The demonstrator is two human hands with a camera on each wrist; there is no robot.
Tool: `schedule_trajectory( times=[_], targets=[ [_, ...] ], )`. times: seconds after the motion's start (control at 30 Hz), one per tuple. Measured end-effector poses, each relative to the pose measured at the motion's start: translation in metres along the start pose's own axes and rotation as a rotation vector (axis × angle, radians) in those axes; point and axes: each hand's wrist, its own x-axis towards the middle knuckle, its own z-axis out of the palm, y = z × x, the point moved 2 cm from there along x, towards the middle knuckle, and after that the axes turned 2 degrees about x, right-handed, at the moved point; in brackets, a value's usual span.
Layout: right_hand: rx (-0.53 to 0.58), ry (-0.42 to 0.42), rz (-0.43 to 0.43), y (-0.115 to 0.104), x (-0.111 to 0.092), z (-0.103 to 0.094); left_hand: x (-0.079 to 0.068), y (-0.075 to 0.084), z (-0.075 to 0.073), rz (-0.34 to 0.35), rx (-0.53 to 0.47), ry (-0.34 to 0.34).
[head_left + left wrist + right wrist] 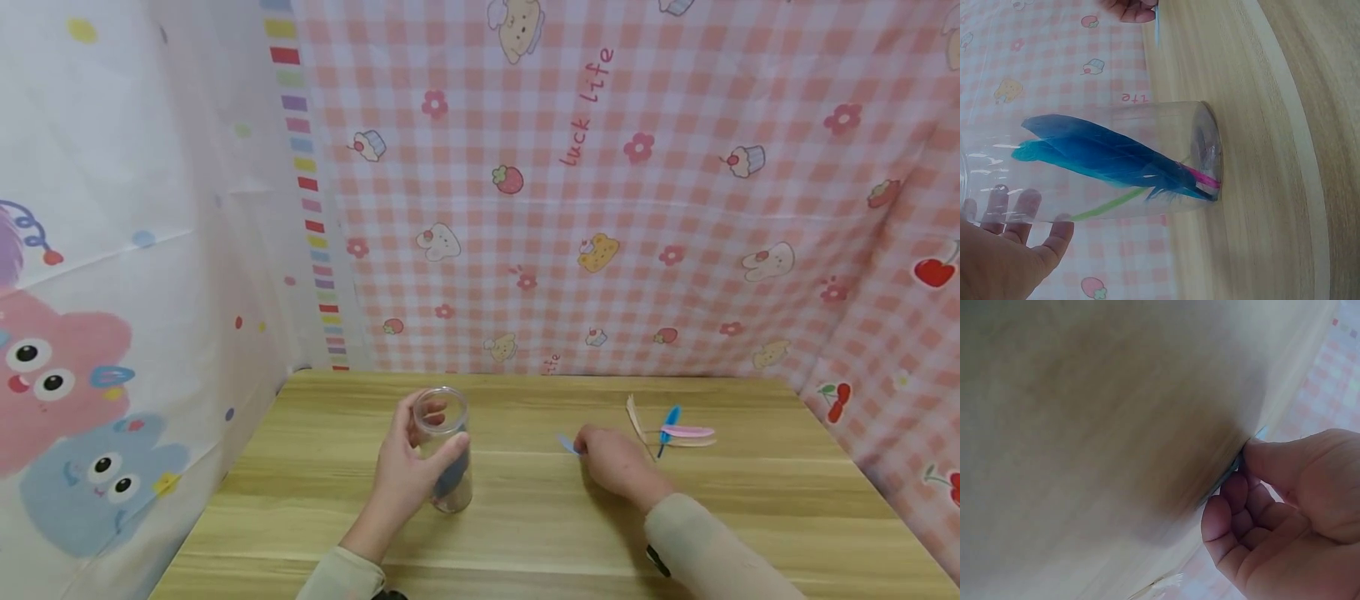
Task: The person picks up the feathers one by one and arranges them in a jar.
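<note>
A clear, open-topped plastic jar [463,492] stands upright on the table, gripped by my left hand [405,475] with the thumb and fingers curled round it. Inside lie blue feathers [1097,153], along with a green strip [1113,203] and a pink strip [1200,175], as the left wrist view shows. To the jar's right, my right hand [618,462] pinches a light blue feather [567,444] low over the tabletop. The right wrist view has this feather [1262,432] between thumb and fingers, mostly hidden by them.
Just beyond the right hand, several loose feathers lie on the wooden table [525,533]: a bright blue one [670,421], a pink one [693,432] and cream ones [635,417]. A checked cloth [480,225] hangs behind the table, and a white printed cloth [172,292] hangs at left.
</note>
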Motion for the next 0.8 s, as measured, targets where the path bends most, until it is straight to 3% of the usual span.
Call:
schedule_trajectory(
  times=[0.33,0.57,0.8],
  targets=[
    [-0.047,-0.023,-0.055,-0.009,-0.006,0.001,0.0,-0.002,0.001,-0.001,-0.001,0.001],
    [-0.101,0.046,-0.1,-0.013,-0.007,0.006,0.0,-0.001,0.0,-0.009,-0.008,-0.001],
    [-0.065,0.059,-0.091,-0.013,-0.006,0.008,0.0,-0.002,0.001,-0.005,-0.019,0.001]
  ],
)
